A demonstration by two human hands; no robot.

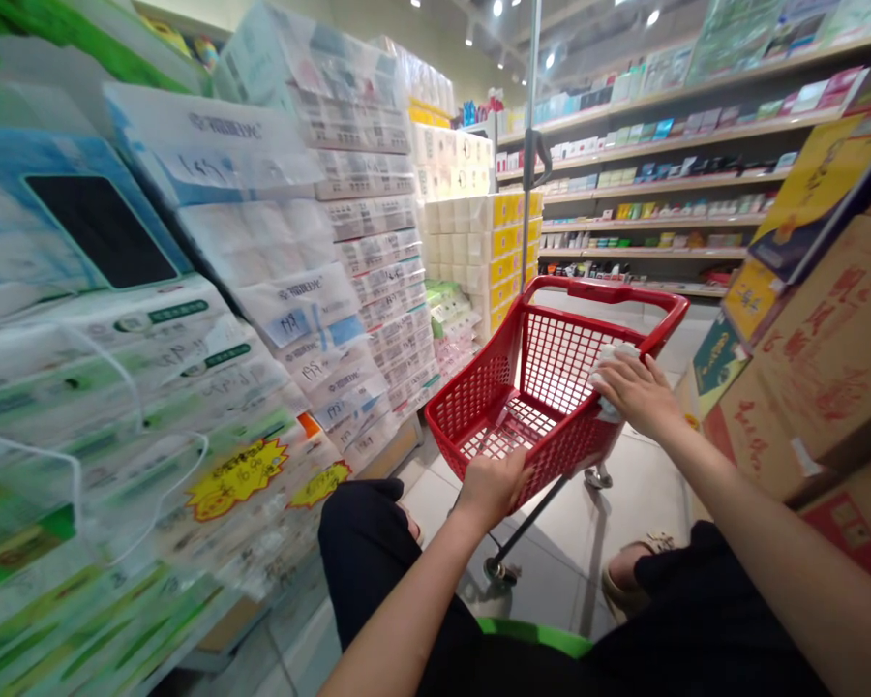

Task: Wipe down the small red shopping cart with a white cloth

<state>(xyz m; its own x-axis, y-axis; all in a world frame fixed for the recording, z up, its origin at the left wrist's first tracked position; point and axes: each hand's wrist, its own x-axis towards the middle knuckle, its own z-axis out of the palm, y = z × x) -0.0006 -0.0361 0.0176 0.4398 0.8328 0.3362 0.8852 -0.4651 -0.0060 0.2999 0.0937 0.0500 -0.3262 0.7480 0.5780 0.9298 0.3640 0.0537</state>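
Note:
A red plastic shopping cart (471, 402) with lattice sides stands on the floor between my knees, its handle on the far side. My left hand (490, 487) is closed over the near rim of the basket. On the right side rim, my right hand (635, 382) presses a crumpled white cloth or tissue (611, 407) against the red plastic, with its fingers bent over it. Part of the white cloth is hidden under the fingers. Inside the basket I see only its lattice floor.
Stacked packs of tissue paper (374, 242) rise on the left, with a dark-screened phone (103, 232) and a white cable (79, 484) on them. Cardboard boxes (820, 348) crowd the right. Goods fill the shelves (668, 174) behind the cart. Part of a green seat (533, 634) shows beneath me.

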